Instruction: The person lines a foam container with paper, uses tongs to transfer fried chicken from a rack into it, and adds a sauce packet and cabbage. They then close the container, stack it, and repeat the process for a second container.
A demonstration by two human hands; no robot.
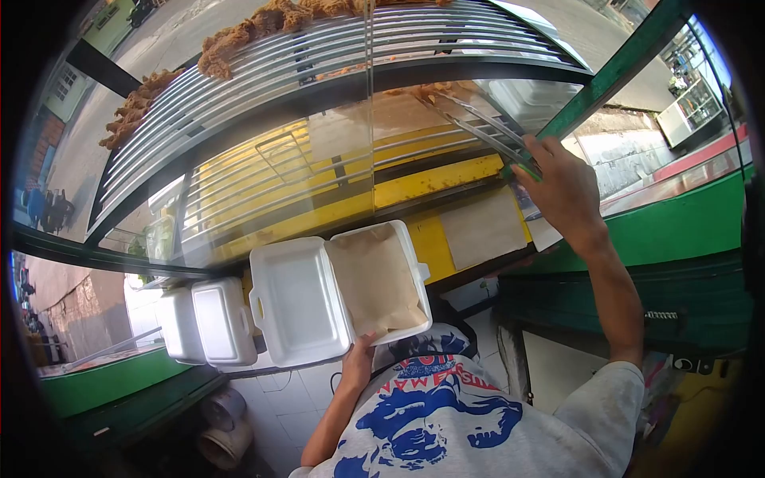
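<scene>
My left hand [358, 360] grips the near edge of an open white foam takeout box [299, 299]. A sheet of brown paper [376, 279] lines the box's right half; the left half is bare. My right hand [560, 183] is closed around metal tongs [478, 131], reaching into the glass display case. The tips of the tongs are at a piece of fried chicken [434, 92] near a sheet of brown paper on the lower level.
More fried chicken [275, 20] lies on the slatted upper rack [263, 95]. Closed foam boxes [223, 319] stand left of the open one. Brown paper sheets [482, 227] lie on the yellow counter at right. A green post [610, 68] rises beside my right hand.
</scene>
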